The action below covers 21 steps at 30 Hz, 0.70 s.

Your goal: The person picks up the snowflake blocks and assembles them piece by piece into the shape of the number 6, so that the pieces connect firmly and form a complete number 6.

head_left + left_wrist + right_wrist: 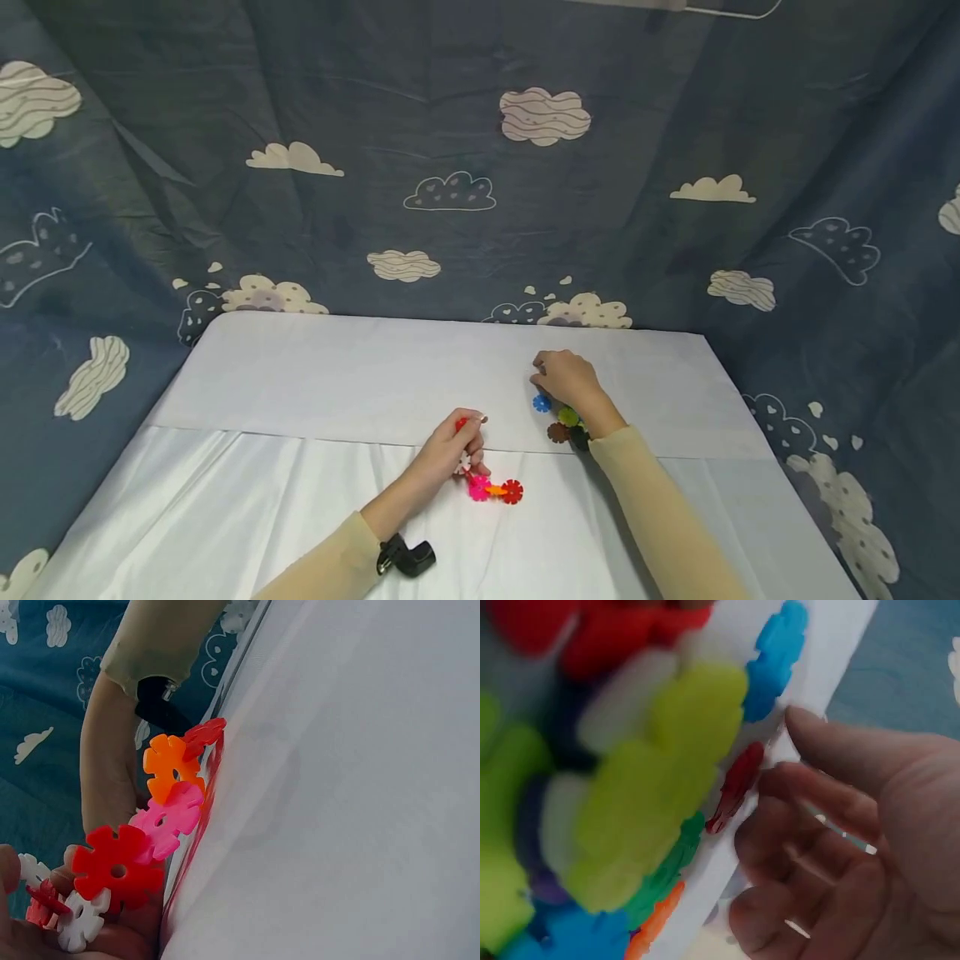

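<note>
My left hand (448, 450) grips a chain of interlocking flower-shaped plastic discs just over the white cloth. In the left wrist view the chain runs from a white disc (84, 919) near the fingers through a red disc (97, 879), a pink disc (180, 814) and an orange disc (166, 761) to another red one at its free end. My right hand (572, 379) reaches over loose discs, its fingers loosely bent and thumb apart. Near its fingertips in the right wrist view lies a dark red disc (736, 787). A blue disc (778, 660) is close to the thumb.
Under the right forearm sit a brown disc (558, 432), a yellow-green disc (567, 416) and a black one, partly hidden by the sleeve. A black wrist camera (411, 557) is strapped to the left wrist. Behind the white table (360, 375) hangs a dark cloud-patterned curtain (375, 100).
</note>
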Each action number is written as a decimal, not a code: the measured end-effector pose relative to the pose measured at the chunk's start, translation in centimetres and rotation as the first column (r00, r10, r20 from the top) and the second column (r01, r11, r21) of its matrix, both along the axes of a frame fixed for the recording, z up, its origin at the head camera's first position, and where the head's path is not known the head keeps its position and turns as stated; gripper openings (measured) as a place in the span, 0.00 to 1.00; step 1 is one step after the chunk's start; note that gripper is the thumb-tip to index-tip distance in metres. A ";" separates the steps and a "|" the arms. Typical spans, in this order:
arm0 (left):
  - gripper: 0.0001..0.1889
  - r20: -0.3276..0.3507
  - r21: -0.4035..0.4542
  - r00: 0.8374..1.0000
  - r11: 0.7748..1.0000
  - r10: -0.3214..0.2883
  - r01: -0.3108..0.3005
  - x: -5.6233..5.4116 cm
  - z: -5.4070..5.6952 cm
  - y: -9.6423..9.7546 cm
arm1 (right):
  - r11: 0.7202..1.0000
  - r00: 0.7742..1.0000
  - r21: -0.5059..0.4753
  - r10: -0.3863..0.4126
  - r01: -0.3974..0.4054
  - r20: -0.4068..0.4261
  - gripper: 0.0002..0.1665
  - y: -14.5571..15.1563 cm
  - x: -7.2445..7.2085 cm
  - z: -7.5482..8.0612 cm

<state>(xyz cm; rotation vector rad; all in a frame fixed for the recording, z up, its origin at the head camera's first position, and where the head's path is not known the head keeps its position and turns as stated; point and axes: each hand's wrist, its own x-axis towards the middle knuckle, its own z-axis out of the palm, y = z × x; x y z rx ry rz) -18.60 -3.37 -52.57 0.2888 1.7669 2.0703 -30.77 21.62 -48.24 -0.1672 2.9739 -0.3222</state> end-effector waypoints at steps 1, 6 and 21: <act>0.21 0.003 0.000 1.000 1.000 -0.006 0.006 0.0 0.0 0.0 | 1.000 1.000 0.000 -0.003 0.003 0.004 0.21 0.0 -0.1 0.0; 0.20 0.011 0.020 1.000 1.000 -0.013 0.013 0.2 0.2 0.0 | 0.992 1.000 -0.130 -0.002 -0.001 -0.025 0.13 0.2 0.8 0.5; 0.19 -0.008 0.014 1.000 1.000 -0.016 0.016 0.1 0.2 -0.1 | 0.651 0.991 -0.759 0.104 -0.003 0.085 0.16 -4.5 9.3 0.8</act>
